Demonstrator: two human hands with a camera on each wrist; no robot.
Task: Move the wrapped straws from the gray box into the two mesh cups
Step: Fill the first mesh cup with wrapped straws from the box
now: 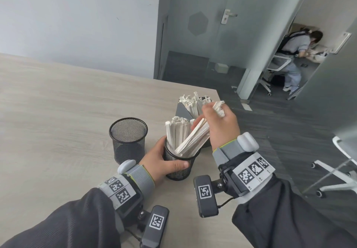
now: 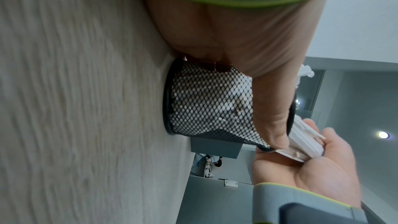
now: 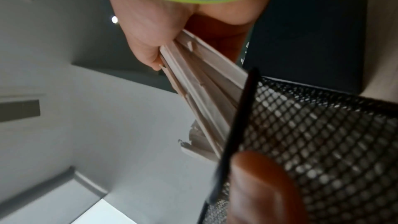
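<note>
My left hand (image 1: pixel 164 160) grips the near black mesh cup (image 1: pixel 180 167), which stands on the table and holds several white wrapped straws (image 1: pixel 176 131). My right hand (image 1: pixel 220 126) holds a bundle of wrapped straws (image 1: pixel 193 139), tilted, with their lower ends inside that cup. In the left wrist view my thumb lies along the mesh cup (image 2: pixel 211 101). The right wrist view shows the bundle (image 3: pixel 204 88) running from my palm past the cup rim (image 3: pixel 237 120). A second mesh cup (image 1: pixel 128 141) stands empty to the left. The gray box (image 1: pixel 183 110) behind still has straws (image 1: pixel 193 100) in it.
The light wooden table (image 1: pixel 58 112) ends just right of the gray box, with dark carpet floor beyond. A white office chair (image 1: pixel 340 172) stands at the right. A person sits in the far doorway (image 1: pixel 293 54).
</note>
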